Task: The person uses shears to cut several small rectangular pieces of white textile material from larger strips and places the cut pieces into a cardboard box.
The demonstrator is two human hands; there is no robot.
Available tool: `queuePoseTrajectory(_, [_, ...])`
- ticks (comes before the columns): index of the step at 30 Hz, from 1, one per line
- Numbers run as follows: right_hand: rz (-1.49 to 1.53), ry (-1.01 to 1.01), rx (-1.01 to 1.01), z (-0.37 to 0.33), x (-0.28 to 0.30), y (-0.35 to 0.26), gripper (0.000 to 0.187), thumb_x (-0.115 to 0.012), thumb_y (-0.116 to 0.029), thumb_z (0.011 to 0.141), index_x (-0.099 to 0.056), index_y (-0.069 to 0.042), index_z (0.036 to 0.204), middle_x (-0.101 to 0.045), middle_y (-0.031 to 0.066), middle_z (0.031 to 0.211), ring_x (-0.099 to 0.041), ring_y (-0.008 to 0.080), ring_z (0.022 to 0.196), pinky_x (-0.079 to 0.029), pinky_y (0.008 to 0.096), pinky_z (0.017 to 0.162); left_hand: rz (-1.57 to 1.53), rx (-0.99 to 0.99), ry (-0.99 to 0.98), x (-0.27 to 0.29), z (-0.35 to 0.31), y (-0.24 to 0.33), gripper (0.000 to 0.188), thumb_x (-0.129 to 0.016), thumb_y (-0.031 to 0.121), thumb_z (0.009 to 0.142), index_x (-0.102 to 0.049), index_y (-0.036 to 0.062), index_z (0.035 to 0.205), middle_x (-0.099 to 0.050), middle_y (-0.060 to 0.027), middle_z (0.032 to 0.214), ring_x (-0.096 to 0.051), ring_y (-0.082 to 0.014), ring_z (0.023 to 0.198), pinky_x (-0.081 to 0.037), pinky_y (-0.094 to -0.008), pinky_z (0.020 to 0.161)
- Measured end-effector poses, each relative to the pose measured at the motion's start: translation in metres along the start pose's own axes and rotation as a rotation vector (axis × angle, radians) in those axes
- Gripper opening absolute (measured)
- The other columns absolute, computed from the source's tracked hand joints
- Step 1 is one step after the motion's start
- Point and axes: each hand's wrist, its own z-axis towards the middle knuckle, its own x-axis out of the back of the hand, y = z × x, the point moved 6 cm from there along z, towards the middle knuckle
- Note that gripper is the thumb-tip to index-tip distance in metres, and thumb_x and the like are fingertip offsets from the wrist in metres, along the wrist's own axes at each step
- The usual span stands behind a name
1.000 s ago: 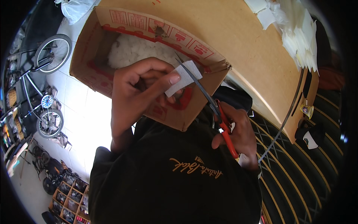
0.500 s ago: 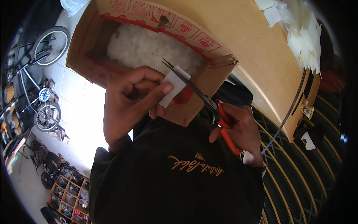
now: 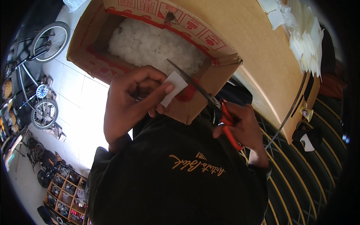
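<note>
My left hand (image 3: 131, 99) pinches a small piece of white, cloth-like material (image 3: 174, 87) between thumb and fingers, near the front of an open cardboard box (image 3: 204, 103). My right hand (image 3: 243, 125) is wrapped round the red handles of a pair of scissors (image 3: 200, 92). Their dark blades look closed and run along the outer edge of the white piece, tips pointing to the upper left over the box. Many small white cut pieces (image 3: 150, 43) lie heaped inside the box. I cannot tell whether the blades touch the held piece.
A tan tabletop (image 3: 240, 30) extends right of the box, with a stack of white sheets (image 3: 305, 45) at its far right. A dark cap (image 3: 307, 137) lies beyond the table's near corner. To the left stand a bicycle (image 3: 35, 80) and a wooden compartment shelf (image 3: 67, 195).
The scissor blades have come together, and the part of the white material beyond them is gone from the held piece. My left hand has barely moved.
</note>
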Motion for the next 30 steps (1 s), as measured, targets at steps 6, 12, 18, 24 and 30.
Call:
queuePoseTrajectory(6, [0.190, -0.151, 0.016, -0.004, -0.001, 0.006, 0.084, -0.098, -0.026, 0.043, -0.055, 0.000, 0.111, -0.053, 0.0094, 0.068, -0.052, 0.0240, 0.061, -0.043, 0.0330, 0.059, -0.037, -0.024, 0.041, 0.004, -0.001, 0.003, 0.012, -0.068, 0.008, 0.091, -0.065, -0.0028, 0.095, -0.069, -0.0069, 0.070, -0.061, -0.0067, 0.054, -0.042, -0.0200, 0.047])
queuePoseTrajectory(12, [0.042, -0.136, 0.006, -0.006, -0.007, -0.002, 0.110, -0.093, -0.049, 0.033, -0.050, 0.002, 0.121, -0.048, 0.0097, 0.067, -0.048, 0.0260, 0.059, -0.041, 0.0354, 0.057, -0.138, -0.039, 0.073, -0.001, 0.000, 0.003, 0.012, -0.067, 0.008, 0.092, -0.065, -0.0033, 0.095, -0.069, -0.0073, 0.072, -0.060, -0.0072, 0.054, -0.042, -0.0198, 0.047])
queuePoseTrajectory(18, [-0.053, -0.111, 0.080, 0.003, -0.007, -0.009, 0.119, -0.083, -0.069, 0.028, -0.052, 0.004, 0.117, -0.037, 0.0095, 0.062, -0.036, 0.0263, 0.054, -0.035, 0.0362, 0.053, -0.156, -0.024, 0.087, -0.008, -0.001, 0.004, 0.009, -0.067, 0.005, 0.092, -0.065, -0.0035, 0.094, -0.069, -0.0074, 0.072, -0.060, -0.0069, 0.054, -0.042, -0.0194, 0.046])
queuePoseTrajectory(24, [-0.052, -0.097, 0.072, 0.008, -0.002, -0.014, 0.112, -0.088, -0.060, 0.029, -0.054, 0.002, 0.115, -0.037, 0.0075, 0.060, -0.034, 0.0230, 0.053, -0.033, 0.0338, 0.050, -0.124, -0.050, 0.050, -0.010, 0.002, 0.005, 0.007, -0.066, 0.002, 0.092, -0.065, -0.0039, 0.095, -0.069, -0.0074, 0.071, -0.059, -0.0063, 0.053, -0.042, -0.0192, 0.046])
queuePoseTrajectory(30, [-0.008, -0.076, 0.036, 0.013, 0.001, -0.017, 0.080, -0.095, -0.036, 0.046, -0.060, 0.003, 0.107, -0.038, 0.0070, 0.055, -0.033, 0.0190, 0.049, -0.031, 0.0318, 0.048, -0.083, -0.051, 0.052, -0.010, 0.004, 0.005, 0.007, -0.066, 0.002, 0.092, -0.066, -0.0042, 0.095, -0.069, -0.0071, 0.071, -0.060, -0.0063, 0.054, -0.043, -0.0191, 0.046])
